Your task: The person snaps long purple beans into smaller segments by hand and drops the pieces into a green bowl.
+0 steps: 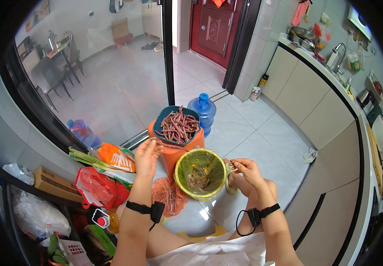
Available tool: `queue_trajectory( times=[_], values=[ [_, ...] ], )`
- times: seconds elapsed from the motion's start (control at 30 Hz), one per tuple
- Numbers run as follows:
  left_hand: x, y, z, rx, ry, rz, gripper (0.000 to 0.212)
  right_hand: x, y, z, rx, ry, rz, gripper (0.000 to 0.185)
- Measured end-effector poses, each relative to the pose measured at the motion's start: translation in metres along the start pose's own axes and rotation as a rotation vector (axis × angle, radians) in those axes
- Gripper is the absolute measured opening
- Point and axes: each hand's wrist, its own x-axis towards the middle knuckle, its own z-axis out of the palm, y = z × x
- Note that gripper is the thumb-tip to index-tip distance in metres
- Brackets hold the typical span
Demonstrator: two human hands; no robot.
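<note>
My left hand (146, 156) pinches one end of a long purple bean pod (171, 145), which reaches right past the front of a dark teal basket (157, 122). Many more purple bean pods (179, 126) are heaped in that basket, on top of an orange plastic stand (169, 159). To the right of a lined waste bin (177, 179), my right hand (248, 170) has its thumb and fingers pinched together, with what looks like a small dark bean scrap at the tips. Trimmed bean scraps (198, 178) lie inside the bin's yellowish liner.
A blue water bottle (204, 111) stands behind the basket. By my left arm are a red plastic bag (103, 189), green onions (91, 159) and an oil bottle (111, 222). A crumpled orange-red mesh bag (168, 196) lies before the bin. Kitchen cabinets (306, 89) curve along the right.
</note>
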Motion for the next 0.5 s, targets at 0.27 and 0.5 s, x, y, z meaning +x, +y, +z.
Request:
queue_trajectory(
  times=[0.27, 0.5],
  values=[
    [0.007, -0.020, 0.015, 0.032, -0.018, -0.082, 0.014, 0.016, 0.010, 0.012, -0.017, 0.025, 0.063, 0.022],
    [0.016, -0.022, 0.011, -0.041, 0.032, -0.079, 0.013, 0.033, 0.029, 0.022, -0.010, 0.033, 0.014, 0.023]
  ],
)
